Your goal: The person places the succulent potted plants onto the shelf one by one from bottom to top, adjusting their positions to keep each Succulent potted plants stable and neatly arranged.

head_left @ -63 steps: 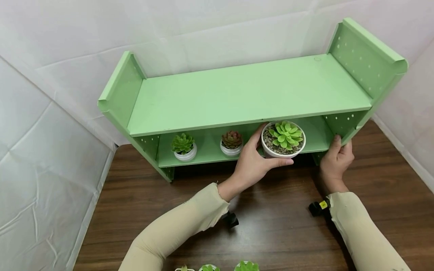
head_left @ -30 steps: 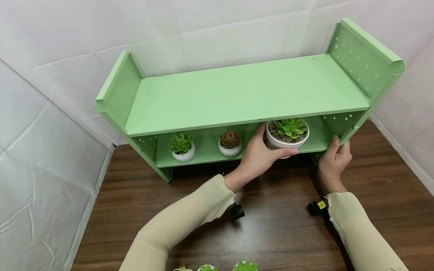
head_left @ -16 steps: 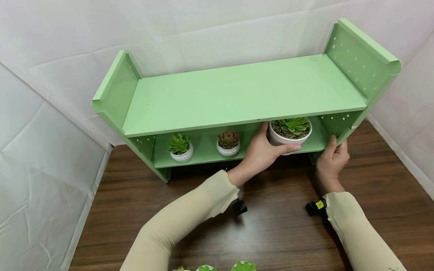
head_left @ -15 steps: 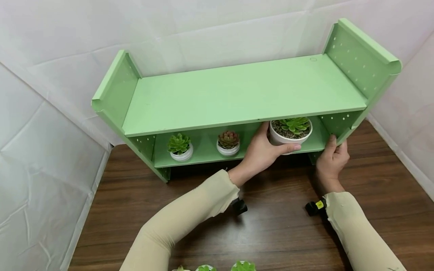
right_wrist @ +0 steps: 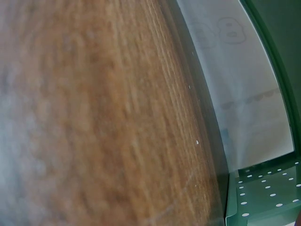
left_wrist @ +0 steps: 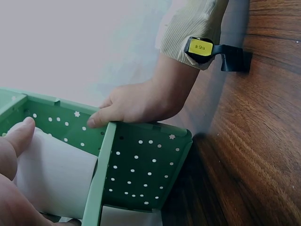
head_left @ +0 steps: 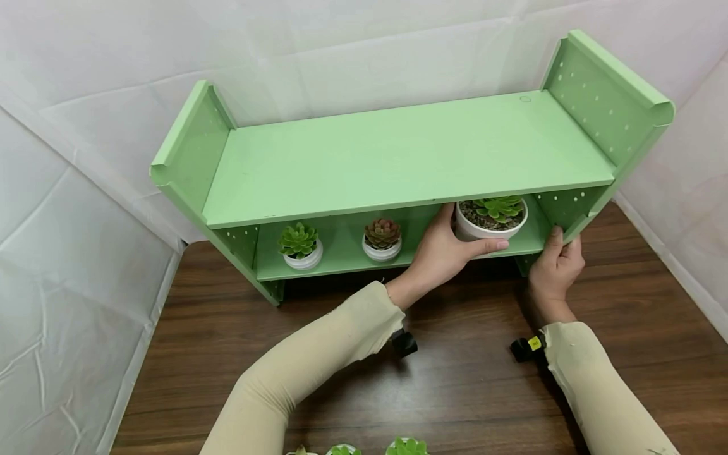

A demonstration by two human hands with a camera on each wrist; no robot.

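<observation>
In the head view my left hand (head_left: 435, 256) grips a white pot (head_left: 483, 232) with a green succulent in gravel, thumb across its front. The pot is at the right part of the lower board of a green two-tier shelf (head_left: 392, 161). The upper board's front edge hides the back of the plant. My right hand (head_left: 556, 268) holds the front edge of the shelf's right side panel. In the left wrist view the white pot (left_wrist: 59, 172) appears close to the lower board, and whether it touches is unclear. The right wrist view shows mainly wood and the perforated green panel (right_wrist: 270, 190).
Two smaller white pots share the lower board: a green succulent (head_left: 300, 245) at left and a reddish one (head_left: 382, 240) near the middle. More green succulents (head_left: 407, 446) show at the bottom edge on the wooden table (head_left: 455, 392). A white sheet (head_left: 370, 57) backs the shelf.
My left hand has carried the white pot back and to the right, from before the shelf to under the upper board. My right hand keeps its hold on the side panel.
</observation>
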